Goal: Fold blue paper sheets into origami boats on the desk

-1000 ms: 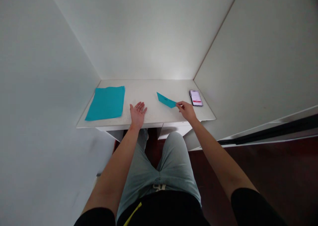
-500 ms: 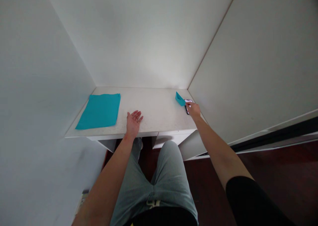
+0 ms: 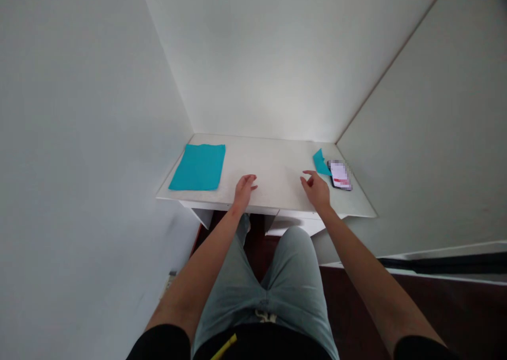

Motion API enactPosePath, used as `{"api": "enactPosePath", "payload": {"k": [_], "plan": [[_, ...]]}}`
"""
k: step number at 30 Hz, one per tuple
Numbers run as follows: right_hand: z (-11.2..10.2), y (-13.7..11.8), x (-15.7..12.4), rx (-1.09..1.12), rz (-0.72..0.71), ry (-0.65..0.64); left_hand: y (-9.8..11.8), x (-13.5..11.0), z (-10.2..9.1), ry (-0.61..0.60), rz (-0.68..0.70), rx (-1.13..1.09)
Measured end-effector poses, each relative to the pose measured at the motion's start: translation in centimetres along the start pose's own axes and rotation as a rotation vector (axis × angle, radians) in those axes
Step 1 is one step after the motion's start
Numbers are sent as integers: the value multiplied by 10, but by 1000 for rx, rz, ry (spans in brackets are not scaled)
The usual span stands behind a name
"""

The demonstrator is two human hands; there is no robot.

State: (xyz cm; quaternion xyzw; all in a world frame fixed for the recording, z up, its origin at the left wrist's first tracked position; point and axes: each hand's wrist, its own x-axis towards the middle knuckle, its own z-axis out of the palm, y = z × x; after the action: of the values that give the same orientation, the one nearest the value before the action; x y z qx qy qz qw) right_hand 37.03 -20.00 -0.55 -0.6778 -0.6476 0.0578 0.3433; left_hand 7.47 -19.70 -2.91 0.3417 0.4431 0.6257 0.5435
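Note:
My left hand (image 3: 244,189) hovers at the front middle of the white desk, fingers apart and holding nothing. My right hand (image 3: 315,187) is over the desk's right half, thumb and fingers apart with nothing between them. Just behind my right hand lies a folded turquoise paper boat (image 3: 321,163), its far tip pointing up and its near end beside the phone. To the left of my left hand, turquoise paper sheets (image 3: 199,167) lie flat on the desk.
A phone (image 3: 339,175) with a lit screen lies at the right of the white desk (image 3: 273,159). Walls rise behind the desk and on its left, with a pale panel (image 3: 435,138) on the right. A drawer (image 3: 295,224) sits under the front edge.
My right hand has let go of the paper boat and moved back toward the desk's middle. My left hand has turned inward. The view has swung left, uncovering the phone.

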Motion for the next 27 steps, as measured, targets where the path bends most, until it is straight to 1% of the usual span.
{"api": "enactPosePath", "payload": {"k": [2,3,5,6,8,10,12,15,17,19,24,26,27], "plan": [[21,-19,-19,129,-33,-70,12,1,-20,-41,171,268],[29,-26,-26,179,-28,-91,20,2,-34,-28,273,419],[41,-35,-34,243,4,-104,39,7,-64,58,444,736],[44,-37,-36,258,22,-97,48,9,-80,119,474,892],[46,-37,-35,266,49,-73,62,13,-108,187,421,1163],[46,-36,-33,265,65,-62,71,14,-129,171,318,1350],[45,-34,-31,259,73,-72,74,13,-142,125,252,1450],[45,-33,-31,245,79,-86,77,10,-149,73,246,1489],[45,-32,-32,233,81,-91,80,9,-149,49,258,1483],[46,-33,-33,223,81,-92,88,10,-146,55,266,1456],[44,-36,-33,216,72,-104,117,15,-132,130,367,1350],[44,-37,-32,205,73,-111,125,16,-124,136,373,1348],[44,-37,-32,198,74,-112,127,17,-120,139,352,1347]]}}
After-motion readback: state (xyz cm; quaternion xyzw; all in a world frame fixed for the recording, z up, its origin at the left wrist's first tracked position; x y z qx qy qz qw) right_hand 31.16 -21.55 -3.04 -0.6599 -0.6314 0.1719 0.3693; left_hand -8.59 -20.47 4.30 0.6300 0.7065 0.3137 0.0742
